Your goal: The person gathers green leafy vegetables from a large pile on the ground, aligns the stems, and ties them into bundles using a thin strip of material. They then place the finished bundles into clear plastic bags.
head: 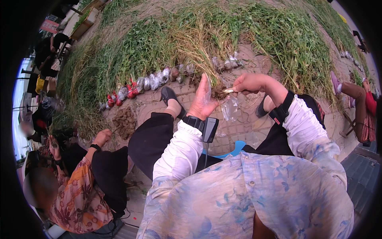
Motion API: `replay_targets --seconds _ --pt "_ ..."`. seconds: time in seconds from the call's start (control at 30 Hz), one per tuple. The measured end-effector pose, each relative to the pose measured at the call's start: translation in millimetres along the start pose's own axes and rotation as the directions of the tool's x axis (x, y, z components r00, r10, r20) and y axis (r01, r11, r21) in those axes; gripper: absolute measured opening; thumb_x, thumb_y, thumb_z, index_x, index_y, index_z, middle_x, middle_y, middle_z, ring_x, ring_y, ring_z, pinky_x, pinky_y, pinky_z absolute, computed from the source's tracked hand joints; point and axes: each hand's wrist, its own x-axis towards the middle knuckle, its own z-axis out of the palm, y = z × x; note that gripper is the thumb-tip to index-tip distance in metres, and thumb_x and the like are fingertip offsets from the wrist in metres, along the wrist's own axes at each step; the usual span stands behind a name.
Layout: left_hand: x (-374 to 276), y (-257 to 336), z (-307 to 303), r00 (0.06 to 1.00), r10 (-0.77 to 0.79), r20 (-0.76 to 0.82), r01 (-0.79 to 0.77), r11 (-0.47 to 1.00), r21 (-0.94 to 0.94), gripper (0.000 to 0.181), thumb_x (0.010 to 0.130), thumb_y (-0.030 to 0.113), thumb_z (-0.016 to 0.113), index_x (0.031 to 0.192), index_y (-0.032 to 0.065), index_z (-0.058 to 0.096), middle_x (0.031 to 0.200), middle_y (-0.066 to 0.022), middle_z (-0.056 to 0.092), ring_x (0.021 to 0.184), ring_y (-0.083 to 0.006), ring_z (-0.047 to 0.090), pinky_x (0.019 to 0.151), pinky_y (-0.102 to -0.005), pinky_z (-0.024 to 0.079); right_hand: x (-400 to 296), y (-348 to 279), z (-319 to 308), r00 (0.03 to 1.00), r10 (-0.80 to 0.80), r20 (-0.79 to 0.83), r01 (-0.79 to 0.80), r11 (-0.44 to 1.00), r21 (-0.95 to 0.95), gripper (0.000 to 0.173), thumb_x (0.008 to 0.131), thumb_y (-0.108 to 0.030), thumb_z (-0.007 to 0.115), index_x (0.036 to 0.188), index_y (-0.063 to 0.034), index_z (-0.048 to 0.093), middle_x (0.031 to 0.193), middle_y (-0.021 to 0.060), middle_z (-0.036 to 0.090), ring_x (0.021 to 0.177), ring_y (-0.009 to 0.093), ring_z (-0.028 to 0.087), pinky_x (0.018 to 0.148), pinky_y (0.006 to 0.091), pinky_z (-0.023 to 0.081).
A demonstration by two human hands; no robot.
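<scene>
My left hand (pixel 203 100) cradles the soil-covered root end (pixel 218 92) of a bundle of dry, yellowing stalks (pixel 206 58), with clear plastic film against the palm. From the other side, my right hand (pixel 253 83) pinches a small, shiny, pale-gold utensil (pixel 228 90). Its tip touches the soil, and its exact kind cannot be told. Below the root end hangs a clear plastic bag (pixel 229 108). Beyond my hands stands a row of plant bundles whose bases are wrapped in clear plastic (pixel 154 81) or red bags (pixel 131 90).
Loose brown soil (pixel 124 122) lies on the brick paving (pixel 146 104) at left. Beside it, a co-worker's hand (pixel 103 136) reaches low. Cut green plants (pixel 277 38) cover the ground ahead. A blue plastic stool (pixel 237 148) shows beneath me. Another person's leg (pixel 355 92) is at right.
</scene>
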Motion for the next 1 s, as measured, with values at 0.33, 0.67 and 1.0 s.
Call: replay_targets --seconds 0.33,0.67,1.0 --pt "-2 4 -3 0.999 0.028 -0.044 -0.026 0.998 0.052 0.053 0.086 0.059 0.036 0.108 0.0139 0.053 0.098 -0.0032 0.059 0.09 -0.0205 0.054 0.071 -0.0409 0.043 -4 -5 -1 1.0 -0.006 0.021 0.006 1.0 0.019 0.016 0.085 -0.021 0.054 0.078 -0.0093 0.063 0.049 -0.0072 0.04 0.038 0.003 0.026 0.035 0.0197 0.018" --pt "0 6 -6 0.997 0.045 -0.057 -0.043 0.998 0.036 0.051 0.086 0.058 0.036 0.107 0.0143 0.054 0.095 -0.0026 0.059 0.088 -0.0206 0.055 0.071 -0.0401 0.043 -9 -6 -3 1.0 -0.003 0.025 0.002 1.0 0.013 0.017 0.084 -0.023 0.055 0.077 -0.0096 0.063 0.049 -0.008 0.04 0.039 0.002 0.026 0.036 0.0194 0.018" --pt "3 4 -7 0.996 0.077 -0.038 -0.077 0.997 0.004 0.05 0.088 0.055 0.035 0.106 0.0125 0.054 0.095 -0.0032 0.06 0.086 -0.0212 0.056 0.069 -0.0384 0.043 -9 3 8 0.925 -0.325 -0.196 0.248 0.908 -0.338 0.018 0.081 -0.023 0.058 0.08 -0.0065 0.064 0.055 0.0001 0.052 0.05 0.01 0.046 0.047 0.026 0.036"
